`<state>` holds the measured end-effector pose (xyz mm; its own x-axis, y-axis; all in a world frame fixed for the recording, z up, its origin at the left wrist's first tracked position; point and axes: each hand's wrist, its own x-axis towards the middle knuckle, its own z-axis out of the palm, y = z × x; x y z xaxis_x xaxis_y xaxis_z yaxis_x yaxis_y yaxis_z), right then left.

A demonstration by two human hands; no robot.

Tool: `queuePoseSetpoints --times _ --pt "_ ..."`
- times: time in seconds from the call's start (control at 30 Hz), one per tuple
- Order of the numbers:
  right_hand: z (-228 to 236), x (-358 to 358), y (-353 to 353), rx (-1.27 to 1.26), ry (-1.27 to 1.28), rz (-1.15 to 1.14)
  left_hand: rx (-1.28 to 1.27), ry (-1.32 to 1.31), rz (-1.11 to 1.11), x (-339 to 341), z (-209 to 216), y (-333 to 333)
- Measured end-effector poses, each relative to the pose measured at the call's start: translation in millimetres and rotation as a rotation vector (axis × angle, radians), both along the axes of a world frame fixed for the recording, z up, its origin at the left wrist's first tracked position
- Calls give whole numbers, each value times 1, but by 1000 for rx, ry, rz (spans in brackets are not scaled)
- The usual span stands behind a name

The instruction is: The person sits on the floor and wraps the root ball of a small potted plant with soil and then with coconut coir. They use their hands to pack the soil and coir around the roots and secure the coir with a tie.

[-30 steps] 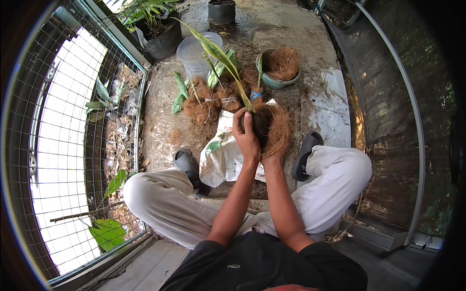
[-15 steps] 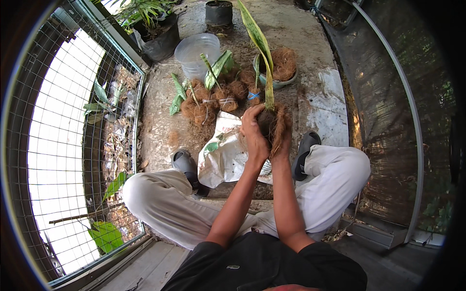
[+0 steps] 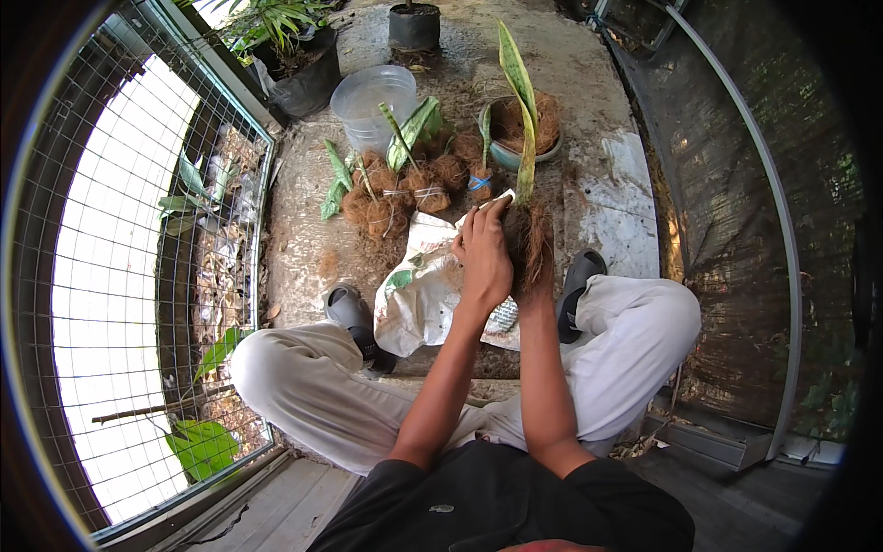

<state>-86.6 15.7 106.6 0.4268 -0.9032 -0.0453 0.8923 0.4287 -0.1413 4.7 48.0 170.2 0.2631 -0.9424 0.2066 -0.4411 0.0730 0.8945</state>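
Observation:
A snake plant leaf [image 3: 521,101], green with yellow edges, rises from a ball of brown coconut fibre [image 3: 532,241] between my hands. My left hand [image 3: 485,248] is closed against the ball's left side, fingers bent over its upper edge. Below the ball, my right hand [image 3: 533,283] supports it, its fingers mostly hidden by the loose strands. A crumpled white sack [image 3: 418,308] lies beneath and left of my hands. Beyond it sit several tied fibre balls [image 3: 430,191] with cuttings, one bound with blue string [image 3: 480,182].
A bowl of loose fibre [image 3: 522,155] and a clear plastic tub [image 3: 375,103] stand farther off. Black plant bags [image 3: 414,29] are at the back. Wire mesh [image 3: 120,276] borders the left, dark netting [image 3: 736,239] the right. My sandalled feet flank the sack.
The snake plant and its ball have shifted slightly right and nearer. My left hand's fingers have bent over the ball's upper left edge, and the dark round patch there no longer shows.

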Motion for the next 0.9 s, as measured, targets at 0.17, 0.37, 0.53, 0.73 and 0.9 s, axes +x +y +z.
queuePoseSetpoints --times 0.17,0.37,0.53,0.73,0.9 --pt "-6 -3 -4 -321 419 -110 -93 367 -76 47 41 2" --pt "34 -10 -6 -48 -32 -78 32 437 30 145 -48 -1" --pt "43 -16 -14 -67 26 -159 441 -185 -324 115 -149 13" --pt "34 -25 -20 -120 256 -270 64 -149 -447 23 -125 12" --pt "43 -13 -13 -64 186 -210 15 -232 -290 10 -168 25"
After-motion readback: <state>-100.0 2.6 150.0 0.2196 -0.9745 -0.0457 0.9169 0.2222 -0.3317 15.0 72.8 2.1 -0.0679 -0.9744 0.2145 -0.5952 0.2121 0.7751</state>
